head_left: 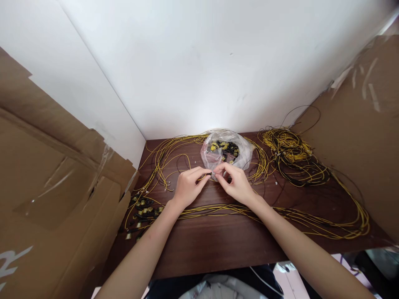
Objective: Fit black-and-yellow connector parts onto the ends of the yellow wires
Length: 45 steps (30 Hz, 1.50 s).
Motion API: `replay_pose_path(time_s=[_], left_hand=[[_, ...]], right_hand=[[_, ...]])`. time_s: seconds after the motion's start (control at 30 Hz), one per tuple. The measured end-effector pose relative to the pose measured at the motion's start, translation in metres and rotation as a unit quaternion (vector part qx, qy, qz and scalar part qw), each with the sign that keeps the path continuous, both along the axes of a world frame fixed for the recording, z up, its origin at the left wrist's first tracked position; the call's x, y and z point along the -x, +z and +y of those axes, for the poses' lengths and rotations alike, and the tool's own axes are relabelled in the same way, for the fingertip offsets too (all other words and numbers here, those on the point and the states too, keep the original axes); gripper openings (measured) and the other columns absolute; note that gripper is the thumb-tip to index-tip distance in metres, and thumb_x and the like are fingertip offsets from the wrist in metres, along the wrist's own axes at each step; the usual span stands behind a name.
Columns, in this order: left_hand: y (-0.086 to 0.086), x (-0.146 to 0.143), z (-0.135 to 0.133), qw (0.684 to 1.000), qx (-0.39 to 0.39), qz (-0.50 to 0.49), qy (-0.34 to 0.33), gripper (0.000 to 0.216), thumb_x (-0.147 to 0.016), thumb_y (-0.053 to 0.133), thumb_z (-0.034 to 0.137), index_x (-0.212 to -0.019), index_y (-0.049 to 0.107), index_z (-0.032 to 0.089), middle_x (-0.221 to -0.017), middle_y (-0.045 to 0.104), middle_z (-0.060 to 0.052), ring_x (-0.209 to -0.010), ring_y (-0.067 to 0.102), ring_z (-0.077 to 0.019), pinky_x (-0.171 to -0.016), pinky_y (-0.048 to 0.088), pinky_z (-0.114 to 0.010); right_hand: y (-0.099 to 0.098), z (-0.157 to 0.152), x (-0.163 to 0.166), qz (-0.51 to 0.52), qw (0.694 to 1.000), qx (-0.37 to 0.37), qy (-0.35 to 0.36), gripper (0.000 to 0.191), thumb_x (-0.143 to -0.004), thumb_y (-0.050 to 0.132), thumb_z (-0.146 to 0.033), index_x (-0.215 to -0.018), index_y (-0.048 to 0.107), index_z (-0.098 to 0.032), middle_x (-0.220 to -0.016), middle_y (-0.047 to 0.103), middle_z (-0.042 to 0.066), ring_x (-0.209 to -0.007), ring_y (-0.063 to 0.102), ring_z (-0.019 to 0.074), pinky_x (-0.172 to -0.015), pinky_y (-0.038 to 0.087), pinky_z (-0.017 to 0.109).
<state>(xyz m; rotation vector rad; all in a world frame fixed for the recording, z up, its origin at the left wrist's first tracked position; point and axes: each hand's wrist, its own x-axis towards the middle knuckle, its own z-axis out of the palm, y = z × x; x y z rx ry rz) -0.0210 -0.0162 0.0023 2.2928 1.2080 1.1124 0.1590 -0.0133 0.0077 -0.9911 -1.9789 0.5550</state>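
My left hand (189, 186) and my right hand (234, 182) meet above the middle of a dark wooden table (218, 245). Both pinch something small and dark, joined to a yellow wire (204, 177), between their fingertips; what it is I cannot make out. Just behind the hands lies a clear plastic bag (225, 152) holding small black and yellow connectors. Long yellow wires (280, 216) run across the table under my wrists.
A tangled coil of yellow and black wires (291, 155) lies at the back right. Several black and yellow connectors on wire ends (144, 211) sit at the left edge. Cardboard sheets (56, 182) stand left and right (361, 124); a white wall is behind.
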Motion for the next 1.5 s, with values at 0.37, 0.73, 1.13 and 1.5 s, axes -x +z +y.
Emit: replay_pose_path(time_s=[0.37,0.73,1.13,1.5], left_hand=[[-0.001,-0.001,0.0,1.0,0.002,-0.006,-0.011,0.017,-0.086,0.053,0.022,-0.096,0.066,0.019,-0.087,0.068,-0.004,-0.077,0.062,-0.0146,-0.07,0.048,-0.026],[0.0,0.0,0.002,0.998,-0.019,-0.051,0.004,0.012,-0.083,0.056,0.02,-0.086,0.067,0.019,-0.087,0.067,-0.005,-0.076,0.06,-0.0135,-0.063,0.047,-0.023],[0.001,-0.001,0.003,0.965,0.108,-0.233,0.049,0.024,-0.09,0.044,0.03,-0.095,0.063,0.016,-0.079,0.067,-0.005,-0.054,0.054,-0.0075,-0.045,0.041,-0.017],[0.001,-0.003,0.007,0.911,0.135,-0.383,0.067,0.022,-0.09,0.042,0.031,-0.096,0.055,0.015,-0.087,0.061,-0.006,-0.051,0.049,-0.0058,-0.037,0.038,-0.016]], right_hand=[[0.001,-0.002,0.001,-0.001,1.0,-0.004,0.005,0.007,-0.083,0.05,-0.015,-0.087,0.055,-0.019,-0.077,0.058,0.001,-0.069,0.053,0.0127,-0.064,0.042,0.024],[0.002,0.001,-0.004,-0.022,1.0,0.011,0.01,0.009,-0.082,0.05,-0.016,-0.09,0.053,-0.019,-0.072,0.055,0.0,-0.062,0.052,0.012,-0.057,0.041,0.023],[0.003,0.001,-0.005,-0.087,0.995,0.027,0.043,0.018,-0.079,0.054,-0.015,-0.096,0.052,-0.02,-0.075,0.058,0.0,-0.068,0.054,0.0138,-0.063,0.043,0.025],[0.004,0.003,-0.009,-0.107,0.993,0.019,0.052,0.024,-0.075,0.054,-0.011,-0.097,0.054,-0.02,-0.076,0.061,0.0,-0.069,0.056,0.0142,-0.064,0.043,0.025]])
